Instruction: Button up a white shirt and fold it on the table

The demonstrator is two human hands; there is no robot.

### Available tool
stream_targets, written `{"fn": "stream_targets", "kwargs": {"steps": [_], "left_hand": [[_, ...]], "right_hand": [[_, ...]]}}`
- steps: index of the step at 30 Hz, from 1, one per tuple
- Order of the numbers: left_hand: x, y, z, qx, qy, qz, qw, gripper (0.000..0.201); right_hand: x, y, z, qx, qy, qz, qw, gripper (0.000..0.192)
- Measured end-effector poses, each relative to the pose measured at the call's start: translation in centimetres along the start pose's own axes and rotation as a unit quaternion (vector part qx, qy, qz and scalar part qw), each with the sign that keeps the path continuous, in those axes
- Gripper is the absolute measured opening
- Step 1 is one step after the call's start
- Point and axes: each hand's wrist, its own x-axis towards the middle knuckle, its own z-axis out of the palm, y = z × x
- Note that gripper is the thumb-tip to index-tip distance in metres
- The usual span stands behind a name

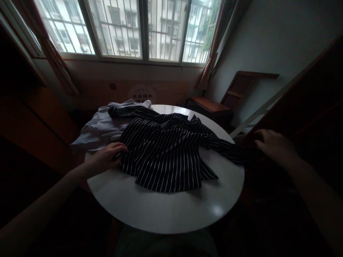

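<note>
dim | daylight from windows (120, 28) | glare spot on table (166, 210) | lower edges near black

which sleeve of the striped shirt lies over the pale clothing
The sleeve at picture left, lying across the pale clothing; the other sleeve runs past the right edge of the white table, toward the right hand.

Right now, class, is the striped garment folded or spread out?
Spread, though rumpled: the striped garment lies loosely across the white table, one sleeve stretched out to the table's edge.
</note>
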Motion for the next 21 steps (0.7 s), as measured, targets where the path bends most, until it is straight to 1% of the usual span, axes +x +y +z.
{"fn": "stream_targets", "kwargs": {"steps": [1, 3, 4, 5, 6, 7, 8, 9, 10, 11, 12, 13, 15, 16, 17, 18, 19, 21], "left_hand": [[0.4, 1.4, 0.4, -0.008, -0.011, 0.025, 1.000, 0.030], [1.2, 4.1, 1.3, -0.011, -0.066, 0.069, 0.995, 0.039], [1.6, 5.3, 1.9, -0.007, -0.093, 0.088, 0.992, 0.040], [2.0, 6.2, 2.5, -0.003, -0.115, 0.099, 0.988, 0.035], [2.4, 6.8, 3.1, -0.001, -0.128, 0.101, 0.987, 0.027], [2.8, 7.3, 3.6, -0.003, -0.131, 0.096, 0.987, 0.018], [3.3, 7.5, 4.1, -0.012, -0.126, 0.085, 0.988, 0.012], [3.8, 7.7, 4.4, -0.027, -0.115, 0.073, 0.990, 0.011], [4.4, 7.9, 4.6, -0.050, -0.097, 0.063, 0.992, 0.012], [5.2, 8.1, 4.6, -0.076, -0.076, 0.057, 0.993, 0.013], [6.1, 8.4, 4.6, -0.104, -0.053, 0.053, 0.992, 0.014], [7.1, 8.7, 4.5, -0.128, -0.028, 0.049, 0.990, 0.013], [9.4, 9.3, 4.6, -0.168, 0.021, 0.045, 0.985, 0.013], [10.5, 9.5, 4.7, -0.187, 0.040, 0.046, 0.980, 0.013], [11.6, 9.5, 5.1, -0.207, 0.056, 0.047, 0.976, 0.015], [12.5, 9.4, 5.5, -0.228, 0.072, 0.049, 0.970, 0.018], [13.2, 9.2, 6.1, -0.247, 0.086, 0.048, 0.964, 0.023], [14.1, 8.4, 7.3, -0.256, 0.108, 0.038, 0.960, 0.037]], "right_hand": [[-0.3, -2.5, 0.1, 0.010, -0.026, -0.007, 1.000, 0.021], [-1.2, -8.6, -0.2, 0.083, -0.065, -0.047, 0.993, 0.024], [-1.9, -11.8, -0.4, 0.128, -0.094, -0.112, 0.981, 0.025], [-2.7, -14.7, -0.6, 0.171, -0.118, -0.186, 0.960, 0.028], [-3.7, -17.4, -0.7, 0.202, -0.141, -0.263, 0.933, 0.031], [-4.8, -19.7, -0.7, 0.222, -0.169, -0.332, 0.901, 0.035], [-5.8, -21.6, -0.6, 0.234, -0.192, -0.386, 0.871, 0.041], [-6.8, -23.1, -0.4, 0.244, -0.194, -0.416, 0.854, 0.048], [-7.5, -24.3, -0.1, 0.253, -0.192, -0.424, 0.848, 0.054], [-8.0, -25.2, 0.2, 0.263, -0.185, -0.410, 0.854, 0.058], [-8.1, -25.9, 0.4, 0.271, -0.176, -0.381, 0.866, 0.058], [-7.8, -26.3, 0.6, 0.276, -0.168, -0.340, 0.883, 0.054], [-6.3, -26.7, 0.8, 0.276, -0.153, -0.246, 0.917, 0.036], [-5.1, -26.7, 0.8, 0.278, -0.147, -0.203, 0.927, 0.028], [-3.8, -26.5, 0.8, 0.290, -0.140, -0.167, 0.932, 0.023], [-2.4, -26.2, 0.8, 0.318, -0.131, -0.138, 0.929, 0.019], [-1.0, -25.9, 0.8, 0.361, -0.123, -0.113, 0.918, 0.018], [1.3, -25.1, 0.9, 0.467, -0.111, -0.067, 0.875, 0.018]]}}
